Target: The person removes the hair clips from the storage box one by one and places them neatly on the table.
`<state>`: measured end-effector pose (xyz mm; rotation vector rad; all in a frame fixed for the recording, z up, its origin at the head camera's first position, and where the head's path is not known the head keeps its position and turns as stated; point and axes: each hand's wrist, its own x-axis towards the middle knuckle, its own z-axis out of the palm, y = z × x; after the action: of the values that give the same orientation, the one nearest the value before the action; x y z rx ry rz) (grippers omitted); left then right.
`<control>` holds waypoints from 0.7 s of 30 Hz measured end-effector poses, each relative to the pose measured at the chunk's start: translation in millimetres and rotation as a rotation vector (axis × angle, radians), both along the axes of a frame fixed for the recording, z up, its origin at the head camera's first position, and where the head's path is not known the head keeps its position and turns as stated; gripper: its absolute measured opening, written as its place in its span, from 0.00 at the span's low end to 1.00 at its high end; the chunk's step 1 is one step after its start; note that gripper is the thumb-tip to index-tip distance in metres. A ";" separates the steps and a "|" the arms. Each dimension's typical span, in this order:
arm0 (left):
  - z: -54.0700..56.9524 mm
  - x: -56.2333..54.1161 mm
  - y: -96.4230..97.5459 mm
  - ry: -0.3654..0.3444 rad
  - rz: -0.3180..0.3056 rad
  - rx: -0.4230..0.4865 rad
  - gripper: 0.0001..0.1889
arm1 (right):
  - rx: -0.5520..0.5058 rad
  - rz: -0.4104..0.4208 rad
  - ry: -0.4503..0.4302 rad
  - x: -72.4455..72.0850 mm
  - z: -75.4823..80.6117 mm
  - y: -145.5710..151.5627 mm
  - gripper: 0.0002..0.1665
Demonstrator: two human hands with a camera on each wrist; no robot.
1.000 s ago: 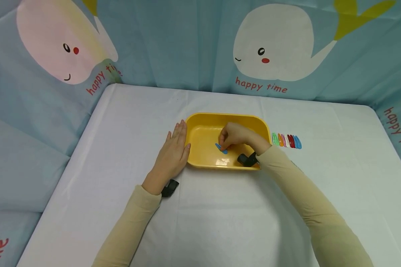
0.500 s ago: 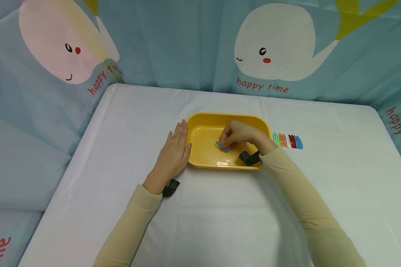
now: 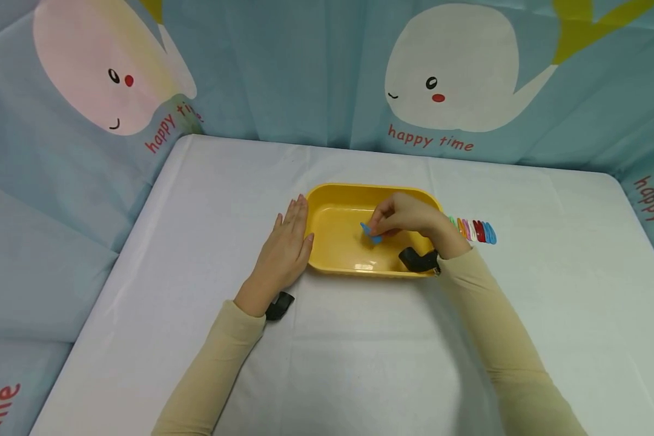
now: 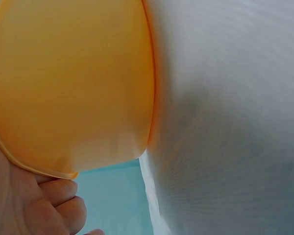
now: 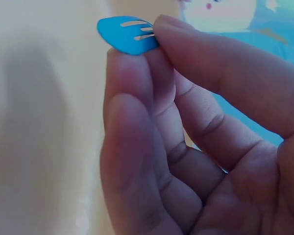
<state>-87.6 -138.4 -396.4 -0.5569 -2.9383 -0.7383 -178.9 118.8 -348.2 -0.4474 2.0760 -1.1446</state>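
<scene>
A yellow tray (image 3: 338, 254) stands on the white-covered table. My left hand (image 3: 280, 251) lies with straight fingers along the tray's left rim; the left wrist view has that hand (image 4: 34, 205) against the rim of the tray (image 4: 78, 88). Over the tray's inside, my right hand (image 3: 409, 218) pinches a blue snap hair clip (image 3: 366, 229) between thumb and fingertips. Up close in the right wrist view, this hair clip (image 5: 125, 36) has a leaf-shaped end with slots, while its other end is hidden by the fingertips.
Right of the tray lies a row of several hair clips (image 3: 479, 232) in green, orange, pink, white, red and blue, partly covered by the right wrist. Black wrist cameras (image 3: 280, 306) hang under both wrists. A blue whale-print curtain (image 3: 289, 72) borders the table's far side.
My right hand has shifted right and slightly away from me, carrying the blue hair clip up from the tray's floor. The left hand has stayed at the rim.
</scene>
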 end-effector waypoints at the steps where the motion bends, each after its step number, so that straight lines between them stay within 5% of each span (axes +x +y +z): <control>1: 0.0 0.1 0.0 0.000 0.000 0.001 0.31 | -0.006 -0.007 0.000 0.8 1.1 1.5 0.08; 21: 1.8 0.8 0.3 -0.011 0.002 -0.005 0.31 | -0.073 -0.137 0.053 16.1 12.0 28.9 0.07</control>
<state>-86.7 -138.0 -394.6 -0.5525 -2.9508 -0.7371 -162.8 147.7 -336.2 -0.3780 2.1432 -1.3047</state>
